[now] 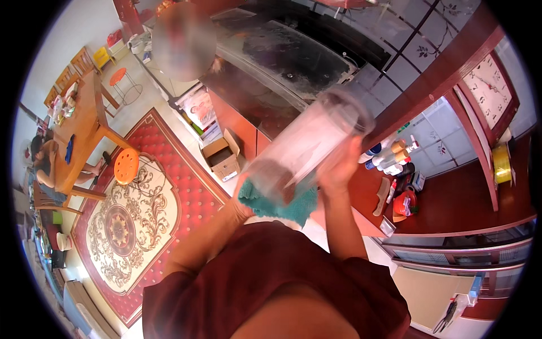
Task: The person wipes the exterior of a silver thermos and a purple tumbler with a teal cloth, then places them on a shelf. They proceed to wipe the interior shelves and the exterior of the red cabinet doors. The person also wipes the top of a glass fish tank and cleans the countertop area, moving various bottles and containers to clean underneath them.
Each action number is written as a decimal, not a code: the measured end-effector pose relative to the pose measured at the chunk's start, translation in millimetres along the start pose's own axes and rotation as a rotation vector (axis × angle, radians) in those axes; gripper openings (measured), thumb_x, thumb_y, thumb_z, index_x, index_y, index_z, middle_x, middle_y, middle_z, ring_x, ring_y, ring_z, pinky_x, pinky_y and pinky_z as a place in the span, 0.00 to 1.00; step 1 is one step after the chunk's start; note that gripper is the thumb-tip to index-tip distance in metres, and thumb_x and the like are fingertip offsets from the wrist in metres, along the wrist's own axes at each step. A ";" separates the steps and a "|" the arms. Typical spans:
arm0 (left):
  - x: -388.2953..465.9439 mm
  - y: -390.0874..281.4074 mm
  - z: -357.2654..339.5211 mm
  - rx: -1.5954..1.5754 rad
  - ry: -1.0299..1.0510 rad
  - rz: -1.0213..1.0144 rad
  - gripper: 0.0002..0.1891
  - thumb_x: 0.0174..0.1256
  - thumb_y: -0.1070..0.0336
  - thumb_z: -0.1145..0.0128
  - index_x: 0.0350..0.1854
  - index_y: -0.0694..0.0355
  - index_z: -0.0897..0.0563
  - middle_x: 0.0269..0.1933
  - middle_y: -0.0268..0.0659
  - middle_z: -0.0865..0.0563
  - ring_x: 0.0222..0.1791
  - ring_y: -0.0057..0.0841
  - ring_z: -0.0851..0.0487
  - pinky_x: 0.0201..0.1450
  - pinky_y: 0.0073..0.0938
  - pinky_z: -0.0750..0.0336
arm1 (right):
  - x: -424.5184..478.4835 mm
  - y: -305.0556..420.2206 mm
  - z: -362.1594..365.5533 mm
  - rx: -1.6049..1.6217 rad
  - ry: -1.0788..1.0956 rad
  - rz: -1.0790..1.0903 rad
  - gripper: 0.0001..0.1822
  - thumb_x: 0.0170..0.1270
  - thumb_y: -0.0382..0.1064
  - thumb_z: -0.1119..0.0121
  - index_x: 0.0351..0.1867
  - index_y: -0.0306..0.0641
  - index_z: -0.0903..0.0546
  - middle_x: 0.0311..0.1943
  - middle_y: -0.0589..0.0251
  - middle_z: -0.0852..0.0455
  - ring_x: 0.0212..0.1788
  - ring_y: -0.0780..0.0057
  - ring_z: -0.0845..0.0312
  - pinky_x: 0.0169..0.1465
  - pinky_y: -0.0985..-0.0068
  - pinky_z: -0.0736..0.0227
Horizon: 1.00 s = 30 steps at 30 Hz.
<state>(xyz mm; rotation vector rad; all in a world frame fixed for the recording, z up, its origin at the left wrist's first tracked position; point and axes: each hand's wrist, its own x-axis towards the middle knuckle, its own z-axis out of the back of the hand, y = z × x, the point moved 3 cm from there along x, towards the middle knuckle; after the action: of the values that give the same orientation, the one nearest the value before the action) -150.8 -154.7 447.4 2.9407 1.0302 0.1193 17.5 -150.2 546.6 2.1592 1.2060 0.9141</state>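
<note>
A clear cylindrical vessel (pixel 302 146), blurred by motion, is held tilted in front of my chest. Its round end at the upper right shows a rim, and its lower left end meets a green cloth (pixel 302 205). My right hand (pixel 341 167) grips the side of the vessel. Beneath that lower end, my left hand (pixel 243 198) holds the cloth against the vessel; most of its fingers are hidden. Whether the vessel is glass or plastic cannot be told.
A dusty dark glass-topped cabinet (pixel 292 51) lies just ahead. An opened cardboard box (pixel 222 156) stands on the floor beside it. The right-hand counter (pixel 457 203) bears bottles, a comb (pixel 382 196) and a red container (pixel 405 202). At far left a person (pixel 44 169) sits by a wooden table (pixel 87 123).
</note>
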 end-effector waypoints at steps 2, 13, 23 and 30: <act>-9.3 3.9 35.6 0.315 0.000 -0.069 0.22 0.77 0.57 0.57 0.65 0.62 0.29 0.61 0.43 0.21 0.57 0.34 0.21 0.62 0.41 0.26 | 3.6 11.7 24.4 0.009 -0.043 0.078 0.42 0.62 0.57 0.40 0.70 0.34 0.39 0.66 0.53 0.31 0.67 0.60 0.34 0.71 0.62 0.42; -34.4 -24.3 9.9 0.204 -0.200 -0.064 0.31 0.74 0.47 0.57 0.72 0.64 0.36 0.68 0.50 0.28 0.65 0.49 0.27 0.70 0.53 0.36 | 30.5 14.2 115.4 -0.686 -0.107 0.406 0.59 0.43 0.34 0.22 0.74 0.43 0.51 0.66 0.51 0.36 0.67 0.60 0.36 0.69 0.65 0.39; -57.8 -17.0 21.0 0.385 -0.494 -0.226 0.29 0.72 0.53 0.50 0.69 0.66 0.34 0.64 0.47 0.24 0.62 0.43 0.24 0.68 0.46 0.32 | 132.3 -28.8 197.6 -0.870 -0.366 0.434 0.61 0.39 0.37 0.19 0.72 0.35 0.50 0.66 0.46 0.36 0.68 0.55 0.39 0.70 0.65 0.44; -26.0 -58.2 -76.2 0.986 -0.380 -0.600 0.29 0.70 0.56 0.46 0.69 0.64 0.34 0.62 0.42 0.23 0.60 0.33 0.23 0.64 0.35 0.30 | 108.9 -70.8 249.2 -1.038 -0.566 0.163 0.58 0.45 0.32 0.23 0.73 0.29 0.53 0.69 0.46 0.40 0.70 0.59 0.43 0.71 0.70 0.48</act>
<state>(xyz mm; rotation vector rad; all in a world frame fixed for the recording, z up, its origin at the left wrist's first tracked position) -213.4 -125.7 518.9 2.8751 2.2912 -1.2168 209.1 -45.9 369.4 1.4717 0.1674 0.6768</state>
